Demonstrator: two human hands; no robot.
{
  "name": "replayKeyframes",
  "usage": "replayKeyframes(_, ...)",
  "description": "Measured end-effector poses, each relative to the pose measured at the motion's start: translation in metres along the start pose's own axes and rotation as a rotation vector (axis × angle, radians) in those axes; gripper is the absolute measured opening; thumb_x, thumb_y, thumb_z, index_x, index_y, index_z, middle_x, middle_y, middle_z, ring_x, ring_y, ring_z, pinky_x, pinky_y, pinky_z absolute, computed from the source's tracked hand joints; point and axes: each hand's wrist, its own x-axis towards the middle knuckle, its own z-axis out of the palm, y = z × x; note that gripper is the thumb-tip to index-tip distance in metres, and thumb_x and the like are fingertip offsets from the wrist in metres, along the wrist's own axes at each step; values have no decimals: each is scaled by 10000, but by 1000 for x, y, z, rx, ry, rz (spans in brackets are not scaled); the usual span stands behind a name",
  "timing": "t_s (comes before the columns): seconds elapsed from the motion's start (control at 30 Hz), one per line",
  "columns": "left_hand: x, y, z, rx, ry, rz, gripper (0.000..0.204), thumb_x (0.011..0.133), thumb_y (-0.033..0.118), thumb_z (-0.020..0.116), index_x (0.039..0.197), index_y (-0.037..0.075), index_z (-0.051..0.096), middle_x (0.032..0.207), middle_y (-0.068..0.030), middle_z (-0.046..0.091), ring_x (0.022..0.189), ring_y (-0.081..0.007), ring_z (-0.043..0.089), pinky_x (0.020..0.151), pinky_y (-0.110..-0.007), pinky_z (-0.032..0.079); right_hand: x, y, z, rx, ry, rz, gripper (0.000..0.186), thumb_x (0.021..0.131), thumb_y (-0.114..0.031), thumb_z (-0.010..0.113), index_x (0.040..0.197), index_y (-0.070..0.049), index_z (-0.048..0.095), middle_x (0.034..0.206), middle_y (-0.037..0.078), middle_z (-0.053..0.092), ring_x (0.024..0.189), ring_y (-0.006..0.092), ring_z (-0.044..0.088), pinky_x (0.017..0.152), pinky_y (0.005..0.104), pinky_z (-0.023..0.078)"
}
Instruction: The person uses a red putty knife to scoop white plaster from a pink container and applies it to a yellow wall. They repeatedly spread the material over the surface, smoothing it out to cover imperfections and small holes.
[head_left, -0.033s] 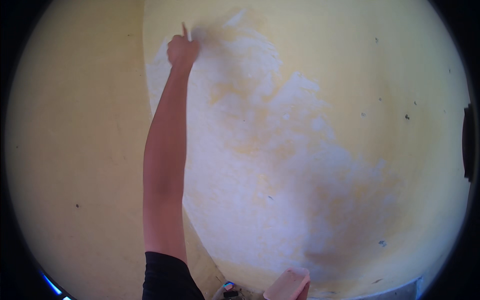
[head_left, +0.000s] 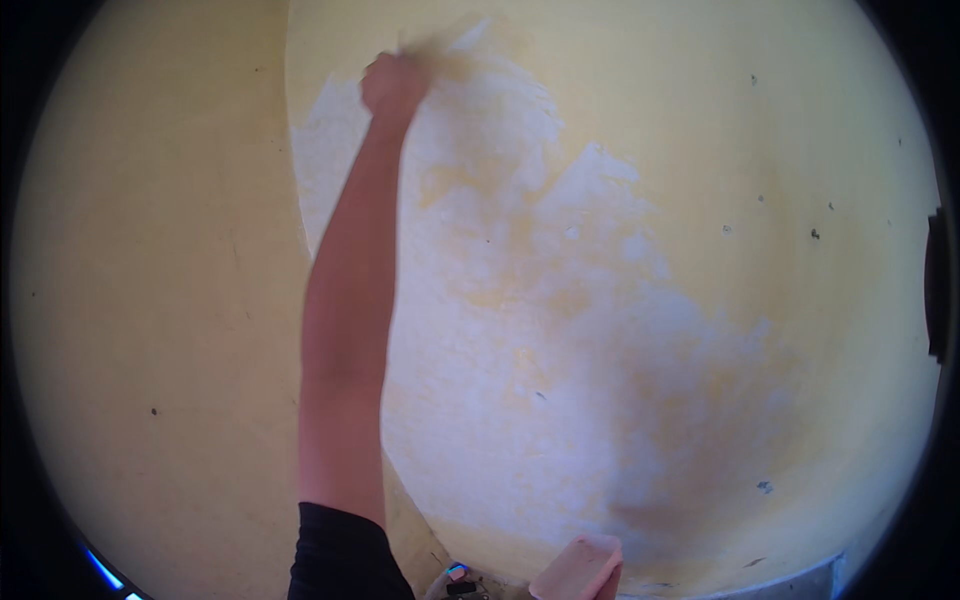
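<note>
My left arm reaches up the wall, and my left hand [head_left: 394,84] is closed in a fist near the top of a whitish patch [head_left: 480,400] on the yellow wall [head_left: 700,120]. Whatever it grips is smeared by motion and mostly hidden behind the fingers. Low in the view, my right hand [head_left: 611,582] shows only in part. It holds a pale pink, flat, rectangular piece [head_left: 577,567] tilted up in front of the wall. The patch is uneven, with yellow showing through in blotches.
An inner corner divides this wall from the plain yellow wall [head_left: 160,280] at left. Small dark objects [head_left: 461,587] lie at the corner's foot. Chips [head_left: 814,234] mark the right wall, and a dark object [head_left: 936,285] stands at the right rim.
My left hand and forearm have moved a little to the right along the wall. The right hand and its pink piece have barely shifted.
</note>
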Motion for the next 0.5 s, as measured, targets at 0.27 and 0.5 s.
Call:
replayKeyframes(0.27, -149, 135, -19, -172, -321, 563, 299, 863, 134, 526, 1049, 138, 761, 751, -199, 682, 779, -408, 684, 727, -463, 571, 3, -8, -6, -14, 26, -8, 537, 1016, -595, 355, 1354, -196, 478, 1266, 7, 564, 1142, 197, 549, 948, 405, 458)
replayKeyframes(0.5, -123, 78, -4, -185, 21, 421, 454, 782, 32, 560, 1215, 110, 673, 822, -219, 696, 760, -405, 682, 706, -519, 550, 8, -11, -11, -27, 37, -17, 535, 1011, -604, 354, 1333, -197, 484, 1240, 6, 567, 1123, 198, 554, 933, 407, 463)
